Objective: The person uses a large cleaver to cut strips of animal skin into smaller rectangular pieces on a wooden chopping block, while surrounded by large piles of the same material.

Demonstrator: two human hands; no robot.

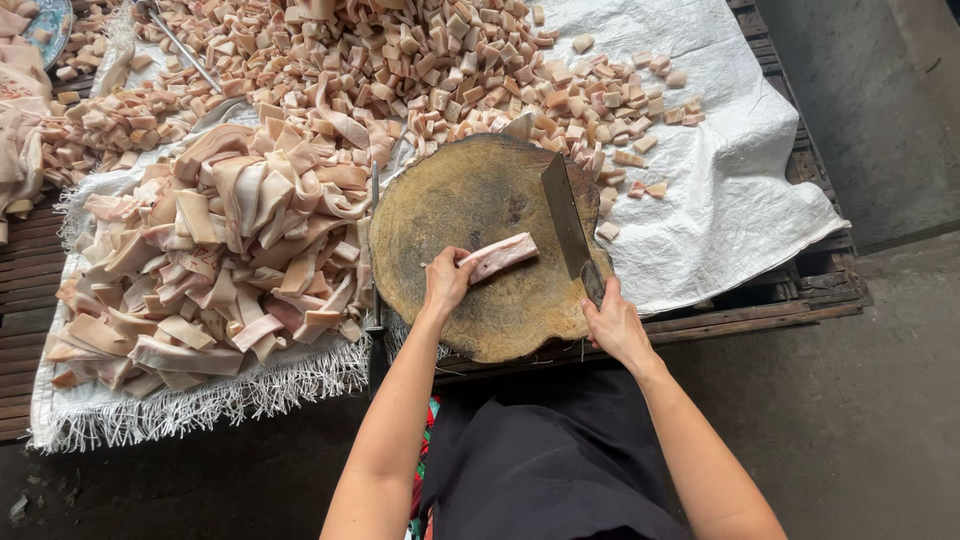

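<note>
A round, worn wooden chopping block [470, 210] lies in front of me. My left hand [445, 282] holds down one end of a pink and white strip of pork skin [500, 255] that lies across the block. My right hand [612, 318] grips the handle of a cleaver [565, 215], whose blade points away from me, just right of the strip.
A heap of long uncut strips [220, 250] lies left of the block on a white woven sheet [730, 170]. Many small cut cubes [430, 60] cover the far side. A slatted wooden pallet [800, 290] carries it all, with grey concrete floor [870, 400] on the right.
</note>
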